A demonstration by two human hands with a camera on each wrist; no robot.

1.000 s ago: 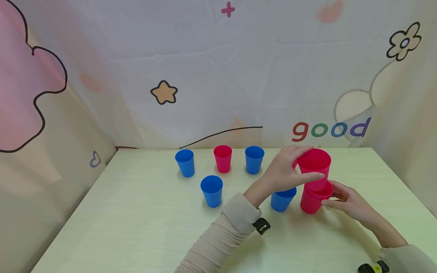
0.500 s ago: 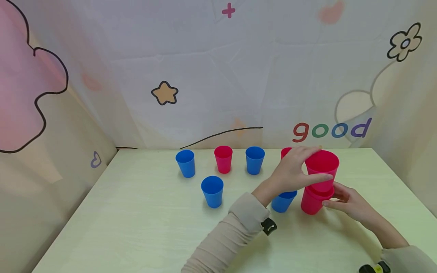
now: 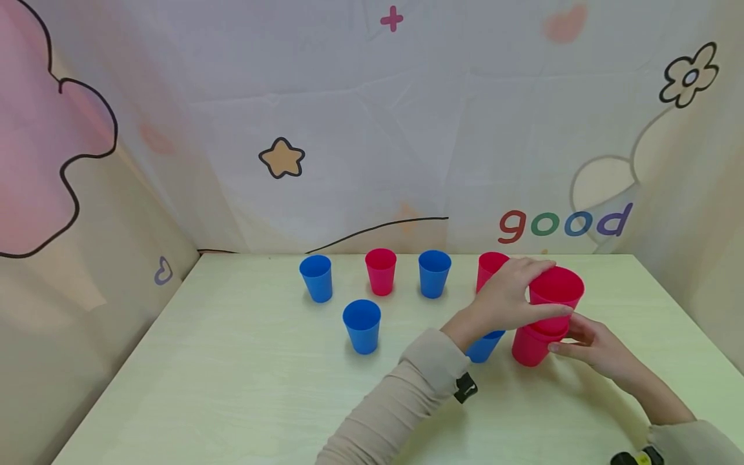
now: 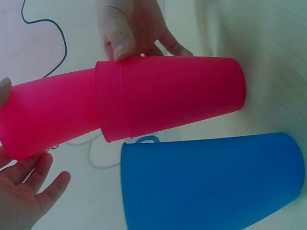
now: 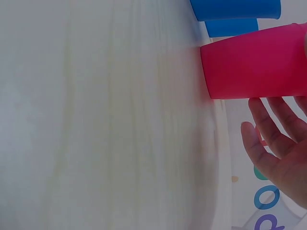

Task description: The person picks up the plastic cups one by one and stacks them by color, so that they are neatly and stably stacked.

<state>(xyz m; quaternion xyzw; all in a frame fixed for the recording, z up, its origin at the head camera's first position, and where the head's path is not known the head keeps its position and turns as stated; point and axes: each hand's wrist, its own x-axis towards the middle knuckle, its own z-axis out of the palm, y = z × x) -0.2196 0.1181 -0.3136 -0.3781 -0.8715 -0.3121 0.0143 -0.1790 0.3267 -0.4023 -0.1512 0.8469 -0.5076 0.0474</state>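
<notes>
Over on the right side of the table (image 3: 232, 387), a red tapered plastic-looking upper cup (image 3: 556, 296) sits partway inside a matching red lower cup (image 3: 530, 349), mouth up, long axes pretty much lined up. The left hand (image 3: 511, 300) has the upper one pinched near its rim, so it's the nearer hand there; the right hand (image 3: 601, 352) holds the lower one, thumb and fingers on its right side.

Left hand (image 3: 513, 300) holding the top red cup (image 3: 557, 294), its base inside the bottom red cup (image 3: 529, 349), right hand (image 3: 599, 349) round that one, four blue cups (image 3: 362, 332) on the desk (image 3: 232, 381).
</notes>
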